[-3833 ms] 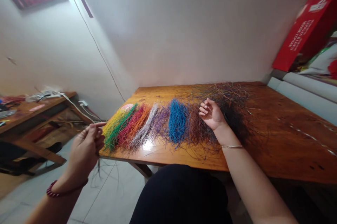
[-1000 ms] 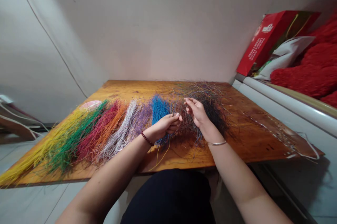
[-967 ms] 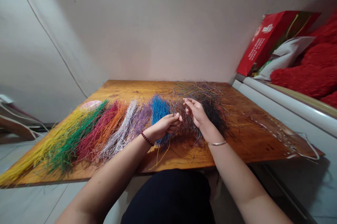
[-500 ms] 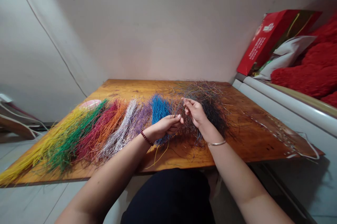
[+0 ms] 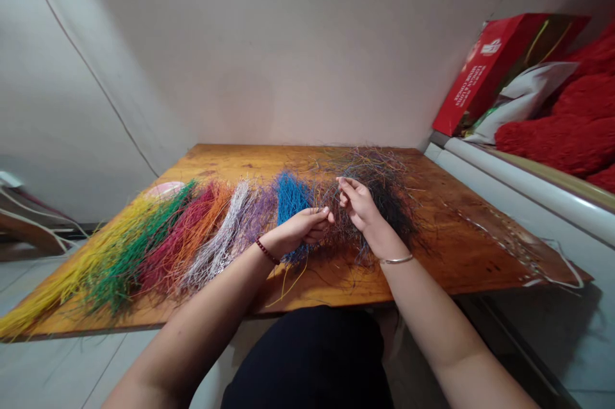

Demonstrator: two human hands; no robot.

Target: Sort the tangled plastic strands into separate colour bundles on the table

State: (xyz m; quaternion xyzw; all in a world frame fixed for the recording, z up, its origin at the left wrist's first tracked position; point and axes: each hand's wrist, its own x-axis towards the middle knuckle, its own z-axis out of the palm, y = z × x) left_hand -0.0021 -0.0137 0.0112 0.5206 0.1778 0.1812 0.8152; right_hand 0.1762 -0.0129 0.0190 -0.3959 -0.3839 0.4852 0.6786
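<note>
Left hand has shifted from beside the yellow bundle to in front of the blue bundle, partly blocking it; fingers pinched on a thin yellow strand dangling below. Right hand stays over the brown strands, thumb and index close together (can't tell if they hold anything). Black strands behind its wrist, mixed tangle further back. Pink plate partly covered by yellow; red box at right, off the table.
</note>
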